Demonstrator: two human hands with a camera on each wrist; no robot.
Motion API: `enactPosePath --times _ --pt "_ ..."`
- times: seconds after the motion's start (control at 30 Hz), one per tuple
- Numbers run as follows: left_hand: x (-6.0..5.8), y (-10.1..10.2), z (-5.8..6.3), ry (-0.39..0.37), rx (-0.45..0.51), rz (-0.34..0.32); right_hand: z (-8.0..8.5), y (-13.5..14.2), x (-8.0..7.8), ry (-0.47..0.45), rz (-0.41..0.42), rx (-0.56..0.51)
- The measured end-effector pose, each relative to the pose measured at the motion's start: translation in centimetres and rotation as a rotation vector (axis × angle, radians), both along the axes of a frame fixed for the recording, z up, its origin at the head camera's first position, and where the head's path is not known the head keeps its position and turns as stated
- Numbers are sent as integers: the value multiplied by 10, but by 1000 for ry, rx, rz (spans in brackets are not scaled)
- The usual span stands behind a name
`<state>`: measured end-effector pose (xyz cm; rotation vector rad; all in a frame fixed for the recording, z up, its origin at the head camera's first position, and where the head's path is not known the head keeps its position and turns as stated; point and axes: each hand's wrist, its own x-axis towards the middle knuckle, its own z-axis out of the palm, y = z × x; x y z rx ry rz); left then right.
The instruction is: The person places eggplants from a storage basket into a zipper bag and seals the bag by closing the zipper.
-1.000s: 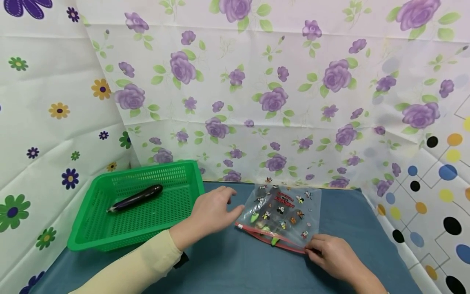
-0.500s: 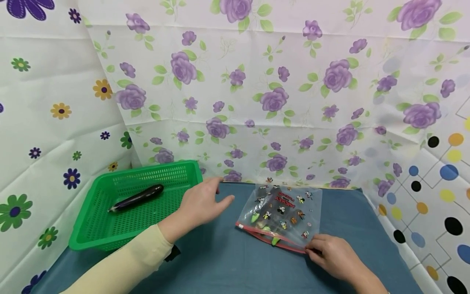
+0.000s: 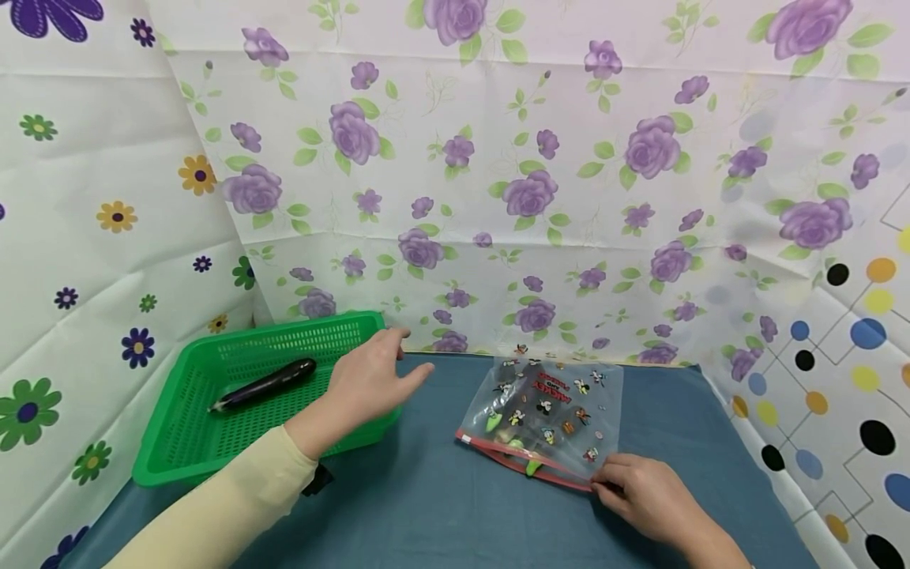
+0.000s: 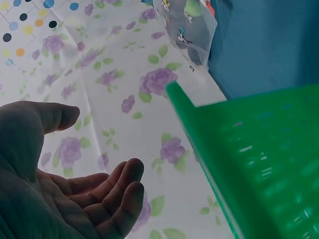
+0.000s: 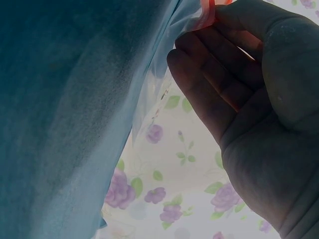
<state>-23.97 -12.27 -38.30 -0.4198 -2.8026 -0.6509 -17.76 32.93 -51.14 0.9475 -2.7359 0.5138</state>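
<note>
My left hand point(image 3: 366, 383) hovers by the right side of a green plastic basket point(image 3: 167, 427), thumb spread from the relaxed fingers, holding nothing. In the left wrist view the basket's corner point(image 4: 187, 117) stands beside the same hand point(image 4: 75, 179). A dark purple eggplant point(image 3: 266, 384) lies inside the basket. My right hand point(image 3: 647, 498) pinches the near right corner of a clear zip bag point(image 3: 597, 395) printed with cartoon figures. Its red zip edge point(image 3: 554, 475) gapes, and green items point(image 3: 533, 466) show inside. In the right wrist view, thumb and forefinger point(image 5: 244, 17) pinch the red edge.
A blue cloth point(image 3: 441, 514) covers the table under the bag and basket. Behind it hangs a flowered sheet point(image 3: 483, 197). Another flowered sheet point(image 3: 71, 340) stands at the left, and a dotted one point(image 3: 839, 411) at the right.
My left hand has moved left, away from the bag and toward the basket. My right hand stays at the bag's corner, and the bag lies as before.
</note>
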Motion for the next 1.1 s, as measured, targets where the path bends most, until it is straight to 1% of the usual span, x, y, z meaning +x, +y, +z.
enactPosePath --times 0.17,0.33,0.6,0.73,1.0,1.1 --pt "-5 -10 4 -34 6 22 0 0 0 -2 -3 0" --pt "-11 -20 7 -48 6 47 0 1 0 9 6 -2" --pt "-17 -40 15 -85 -9 92 -1 1 0 17 6 -9" --pt "-20 -48 16 -99 -13 103 -1 1 0 18 6 -7" --pt "-28 -62 18 -134 -12 104 0 0 0 9 12 -10" --pt "-30 -67 19 -145 -14 116 0 0 0 12 14 -12"
